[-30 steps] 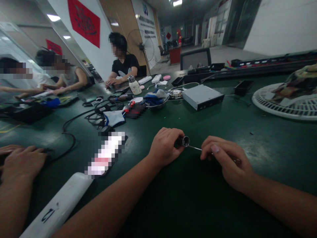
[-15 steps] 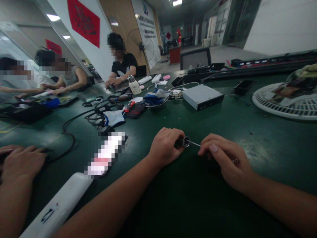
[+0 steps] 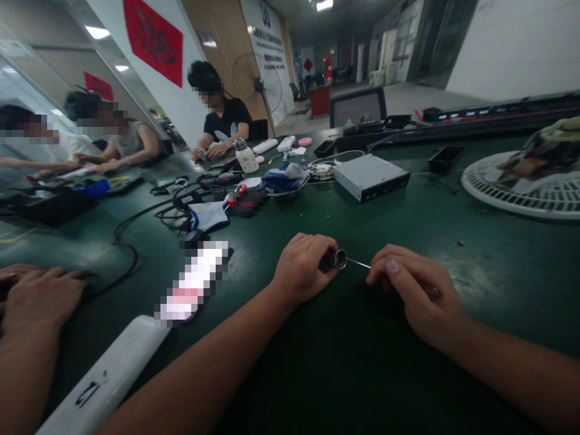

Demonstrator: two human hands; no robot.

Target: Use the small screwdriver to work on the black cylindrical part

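Note:
My left hand (image 3: 302, 269) is wrapped round a small dark cylindrical part with a shiny metal ring (image 3: 339, 258) at its open end, which faces right. To the right, my right hand (image 3: 414, 293) is closed on a thin metal tool (image 3: 359, 263). The tool's shaft points left, and its tip is at the rim of the ring. Most of the tool's handle is hidden in my palm. Both hands are above the dark green table (image 3: 362, 374).
A blurred bright phone (image 3: 194, 284) and a long white case (image 3: 104, 374) lie left of my left forearm. Another person's hand (image 3: 43, 296) rests farther left. Ahead are a grey drive box (image 3: 371, 175), cables and gloves. A white basket (image 3: 521, 202) stands at the right.
My right hand has shifted slightly right, drawing the thin tool a little away from the metal ring. My left hand has stayed in place. The person across the table has moved their head and hands.

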